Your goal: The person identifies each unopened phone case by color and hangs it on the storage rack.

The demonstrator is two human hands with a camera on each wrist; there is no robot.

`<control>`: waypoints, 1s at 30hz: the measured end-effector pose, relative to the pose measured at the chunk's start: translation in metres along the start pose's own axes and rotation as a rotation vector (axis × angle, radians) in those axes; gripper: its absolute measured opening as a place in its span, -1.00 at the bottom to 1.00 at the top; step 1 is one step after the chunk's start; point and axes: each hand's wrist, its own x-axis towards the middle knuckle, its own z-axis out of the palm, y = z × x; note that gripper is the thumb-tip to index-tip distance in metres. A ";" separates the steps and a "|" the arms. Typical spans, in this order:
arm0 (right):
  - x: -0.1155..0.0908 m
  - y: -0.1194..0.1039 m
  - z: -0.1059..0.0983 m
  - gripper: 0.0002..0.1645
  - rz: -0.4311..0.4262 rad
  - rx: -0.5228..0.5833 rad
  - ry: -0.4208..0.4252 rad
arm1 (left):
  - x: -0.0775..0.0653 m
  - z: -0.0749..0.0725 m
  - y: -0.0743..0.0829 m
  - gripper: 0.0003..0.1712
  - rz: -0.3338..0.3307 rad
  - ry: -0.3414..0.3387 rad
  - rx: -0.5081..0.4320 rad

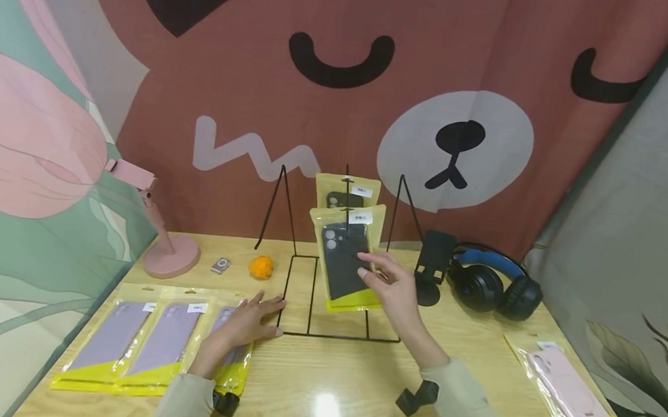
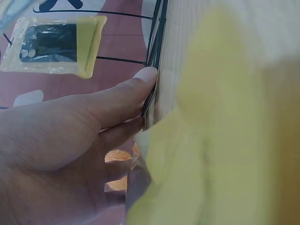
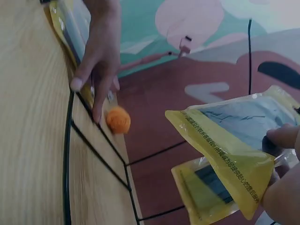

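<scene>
My right hand (image 1: 394, 290) grips the right side of a front bagged black phone case (image 1: 345, 259), its fingertips on the bag's face. That bag hangs by its top from the hook of a black wire display rack (image 1: 338, 337). Behind it hangs another bagged dark phone case (image 1: 335, 183), partly covered. My left hand (image 1: 245, 323) rests on the left front corner of the rack's base. In the left wrist view its thumb (image 2: 146, 74) touches the wire, fingers extended. Beneath that forearm lies a bagged purple phone case (image 1: 235, 354), partly hidden by the hand.
Further bagged purple cases (image 1: 169, 332) lie at left. A bagged pink case (image 1: 571, 388) lies at right. Behind stand a pink lamp (image 1: 171, 255), a small grey gadget (image 1: 221, 265), an orange ball (image 1: 261, 267), a black phone stand (image 1: 435, 258) and headphones (image 1: 491, 283).
</scene>
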 end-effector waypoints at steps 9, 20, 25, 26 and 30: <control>0.034 0.027 0.001 -0.69 0.009 -0.001 0.056 | -0.002 0.008 0.006 -0.27 -0.001 -0.016 -0.018; -0.001 0.059 -0.050 -0.81 -0.156 -0.195 0.108 | -0.002 0.006 0.009 -0.29 0.001 -0.009 -0.015; -0.045 0.086 -0.126 -0.78 -0.231 -0.523 0.137 | -0.003 0.006 0.009 -0.28 -0.008 -0.024 -0.019; -0.053 0.089 -0.144 -0.75 -0.237 -0.609 0.140 | -0.003 0.006 0.009 -0.29 -0.009 -0.023 -0.020; -0.083 0.087 -0.220 -0.62 -0.007 -0.895 0.070 | -0.003 0.004 0.007 -0.28 -0.014 -0.006 -0.025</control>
